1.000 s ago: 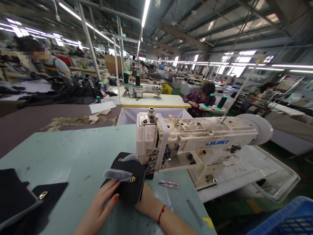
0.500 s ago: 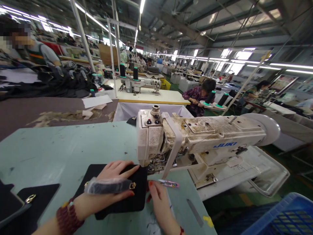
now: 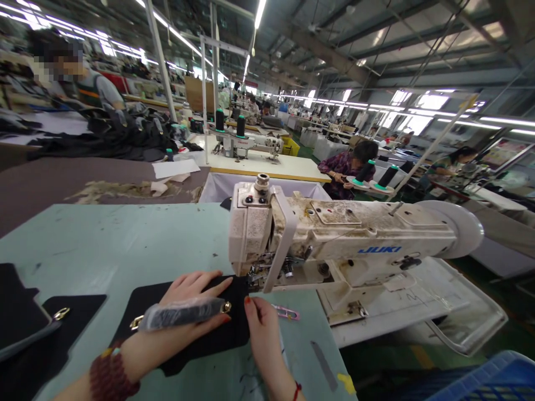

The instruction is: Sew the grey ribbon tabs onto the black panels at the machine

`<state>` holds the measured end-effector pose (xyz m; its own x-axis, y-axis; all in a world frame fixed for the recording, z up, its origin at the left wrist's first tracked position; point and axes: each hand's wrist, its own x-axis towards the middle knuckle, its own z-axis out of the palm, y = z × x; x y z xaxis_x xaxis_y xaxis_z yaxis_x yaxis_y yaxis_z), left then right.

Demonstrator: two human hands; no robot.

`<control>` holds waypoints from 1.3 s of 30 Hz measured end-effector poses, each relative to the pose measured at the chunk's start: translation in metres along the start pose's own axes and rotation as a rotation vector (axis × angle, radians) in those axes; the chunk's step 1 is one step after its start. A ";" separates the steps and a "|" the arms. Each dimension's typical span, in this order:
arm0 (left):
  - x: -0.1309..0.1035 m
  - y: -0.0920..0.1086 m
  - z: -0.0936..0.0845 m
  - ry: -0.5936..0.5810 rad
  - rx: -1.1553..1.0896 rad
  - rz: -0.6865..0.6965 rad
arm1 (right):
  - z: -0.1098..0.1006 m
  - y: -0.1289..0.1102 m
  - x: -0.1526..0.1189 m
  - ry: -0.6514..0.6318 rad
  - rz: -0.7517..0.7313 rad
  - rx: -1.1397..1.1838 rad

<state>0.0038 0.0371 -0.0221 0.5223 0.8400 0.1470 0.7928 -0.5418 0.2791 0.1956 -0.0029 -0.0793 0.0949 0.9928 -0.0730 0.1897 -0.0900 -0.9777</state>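
A black bag panel (image 3: 234, 328) lies on the pale green table, its far right corner at the needle area of the JUKI sewing machine (image 3: 343, 228). My left hand (image 3: 196, 289) rests flat on it, fingers stretched out, nothing gripped. Across the back of that hand runs the panel's dark handle (image 3: 184, 314), wrapped in clear plastic, with gold-coloured metal fittings at its ends. At the panel's right edge, my right hand (image 3: 263, 326) pinches the edge between thumb and fingers; the curled fingertips are partly hidden. Pink-handled thread snips (image 3: 287, 312) lie just right of this hand.
More black panels (image 3: 75, 317) with a gold fitting lie at the left. A grey strip (image 3: 324, 365) and yellow tape (image 3: 346, 383) are near the table's right edge. A blue basket (image 3: 480, 381) stands lower right. Behind are another sewing machine (image 3: 251, 146) and co-workers.
My right hand has moved up to the panel's edge and closed on it; before, it was lower with fingers curled beside it. The view has shifted slightly. My left hand stays flat on the panel.
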 end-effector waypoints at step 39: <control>0.031 -0.025 0.002 -0.017 -0.464 -0.050 | -0.012 0.014 -0.007 -0.225 0.005 0.056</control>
<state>0.0011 0.0767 -0.0266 0.4952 0.8620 0.1081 0.5950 -0.4272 0.6808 0.2090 -0.0125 -0.0899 -0.1255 0.9856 -0.1133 0.1341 -0.0963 -0.9863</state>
